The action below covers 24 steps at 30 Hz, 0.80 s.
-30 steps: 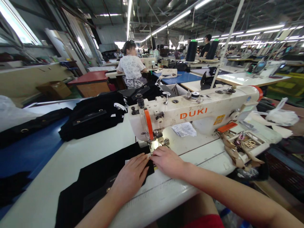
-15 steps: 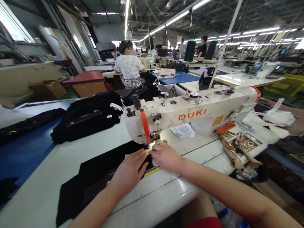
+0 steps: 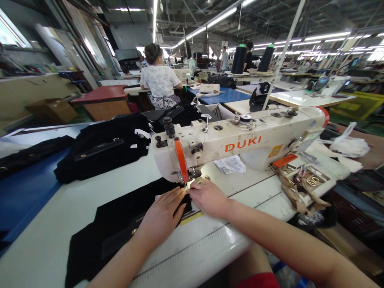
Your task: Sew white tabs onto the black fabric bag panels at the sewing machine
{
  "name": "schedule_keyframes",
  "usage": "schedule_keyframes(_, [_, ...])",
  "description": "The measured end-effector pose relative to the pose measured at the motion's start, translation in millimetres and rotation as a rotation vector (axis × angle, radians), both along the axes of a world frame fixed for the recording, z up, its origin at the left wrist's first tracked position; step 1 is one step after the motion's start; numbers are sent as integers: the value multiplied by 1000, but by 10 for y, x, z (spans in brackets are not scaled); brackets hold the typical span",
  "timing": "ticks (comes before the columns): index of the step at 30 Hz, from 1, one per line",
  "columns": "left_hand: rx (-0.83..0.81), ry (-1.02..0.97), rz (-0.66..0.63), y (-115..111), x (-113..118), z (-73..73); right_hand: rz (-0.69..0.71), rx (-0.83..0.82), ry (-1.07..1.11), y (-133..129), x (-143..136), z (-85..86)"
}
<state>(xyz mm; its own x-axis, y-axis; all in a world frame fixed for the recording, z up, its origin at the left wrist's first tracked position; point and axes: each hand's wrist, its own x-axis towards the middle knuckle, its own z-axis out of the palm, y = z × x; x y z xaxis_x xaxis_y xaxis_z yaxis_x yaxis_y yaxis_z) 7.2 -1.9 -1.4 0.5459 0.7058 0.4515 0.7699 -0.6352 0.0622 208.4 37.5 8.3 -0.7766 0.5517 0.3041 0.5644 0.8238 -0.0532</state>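
A black fabric piece (image 3: 117, 212) lies flat on the white worktop (image 3: 42, 232), running from the lower left of the frame to the centre, its far end by the presser foot area of the sewing machine (image 3: 243, 138). A darker patch (image 3: 112, 245) with a gold stud (image 3: 134, 231) sits on it, partly covered by the left wrist. The left hand (image 3: 165, 214) rests palm down on the fabric, its fingers straight and close together, the thumb set apart from them. The right hand (image 3: 208, 199) has its fingers bent, and its fingertips meet or nearly meet those of the left just below the needle area; whether they pinch the fabric's edge or only press down, I cannot tell. Just below the hands, a yellow strip (image 3: 192, 218) shows on the worktop. Behind the right hand, a printed paper (image 3: 230, 164) lies under the machine's arm. Right of centre, a tray (image 3: 327, 187) holds gold buckles (image 3: 313, 181), with tan straps (image 3: 295, 196) hanging over its side. More black pieces (image 3: 99, 150) are piled at left, and a seated co-worker (image 3: 161, 82) appears at upper centre.
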Motion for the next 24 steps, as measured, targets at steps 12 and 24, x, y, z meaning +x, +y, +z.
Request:
schedule_keyframes(12, [2,26,3,-11,14,14,2,-11,3,-19,21,2])
schedule_keyframes(24, [-50,26,15,26,-1,19,4,31,24,4,-3,-79])
